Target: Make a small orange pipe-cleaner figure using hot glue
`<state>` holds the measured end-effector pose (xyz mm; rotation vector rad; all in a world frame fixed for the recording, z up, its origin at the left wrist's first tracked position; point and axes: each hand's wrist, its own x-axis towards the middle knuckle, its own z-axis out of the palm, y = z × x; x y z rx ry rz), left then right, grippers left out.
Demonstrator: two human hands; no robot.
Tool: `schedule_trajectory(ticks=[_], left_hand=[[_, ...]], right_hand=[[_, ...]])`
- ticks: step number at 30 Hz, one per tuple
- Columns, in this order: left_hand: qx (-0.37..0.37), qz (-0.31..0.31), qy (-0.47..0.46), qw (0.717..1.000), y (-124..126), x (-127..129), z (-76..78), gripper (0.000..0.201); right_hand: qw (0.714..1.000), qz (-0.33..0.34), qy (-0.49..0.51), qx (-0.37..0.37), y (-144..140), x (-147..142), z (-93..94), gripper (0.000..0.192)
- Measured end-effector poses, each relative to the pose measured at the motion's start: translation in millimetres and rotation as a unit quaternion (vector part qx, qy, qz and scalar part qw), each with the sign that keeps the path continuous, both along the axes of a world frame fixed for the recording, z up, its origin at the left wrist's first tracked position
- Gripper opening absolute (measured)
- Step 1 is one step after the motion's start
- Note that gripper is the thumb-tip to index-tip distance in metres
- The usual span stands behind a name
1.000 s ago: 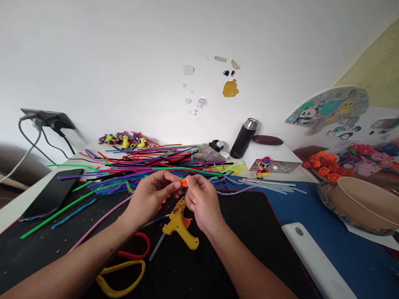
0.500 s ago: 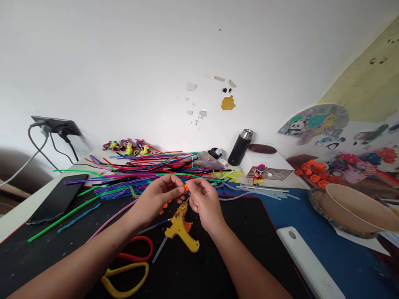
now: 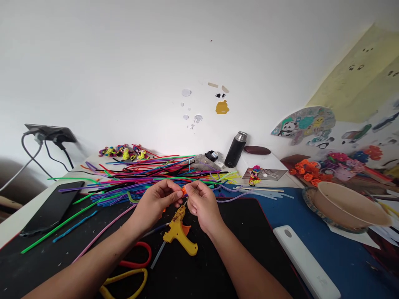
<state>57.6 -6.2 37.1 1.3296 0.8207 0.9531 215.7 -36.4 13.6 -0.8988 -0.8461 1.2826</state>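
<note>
a small fuzzy orange pipe-cleaner piece (image 3: pixel 183 190), mostly hidden, is pinched between the closed fingertips of the left hand (image 3: pixel 156 202) and right hand (image 3: pixel 203 204), above the yellow plastic glue gun (image 3: pixel 178 231).

Two bare hands meet above a black mat (image 3: pixel 243 232), the left hand (image 3: pixel 157 201) and right hand (image 3: pixel 202 203) pinching a small orange piece (image 3: pixel 183 190) between fingertips. A yellow glue gun (image 3: pixel 179 232) lies just below them, red and yellow scissors (image 3: pixel 131 265) nearer. Behind sprawls a pile of colourful pipe cleaners (image 3: pixel 149 174).
</note>
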Motion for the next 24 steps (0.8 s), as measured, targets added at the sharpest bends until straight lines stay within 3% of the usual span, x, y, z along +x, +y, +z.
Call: schedule_trajectory(ticks=[4,9,16,24], left_hand=[[-0.013,-0.010,-0.010,1.000,-0.1,1.8,-0.2,0.040],[0.024,-0.048,0.018,0.998,0.3,-0.3,4.6,0.042],[0.089,-0.011,0.090,0.992,-2.6,-2.3,1.9,0.034],[0.068,0.016,0.070,0.995,-4.4,-0.9,-1.2,0.036]], right_hand=[[1.000,-0.005,0.009,-0.013,1.3,0.1,-0.6,0.045],[1.000,-0.011,0.003,-0.016,2.5,-0.4,-3.5,0.043],[1.000,-0.004,-0.009,-0.007,1.6,0.2,-2.4,0.044],[1.000,0.005,-0.008,-0.005,1.0,-0.7,-3.3,0.045]])
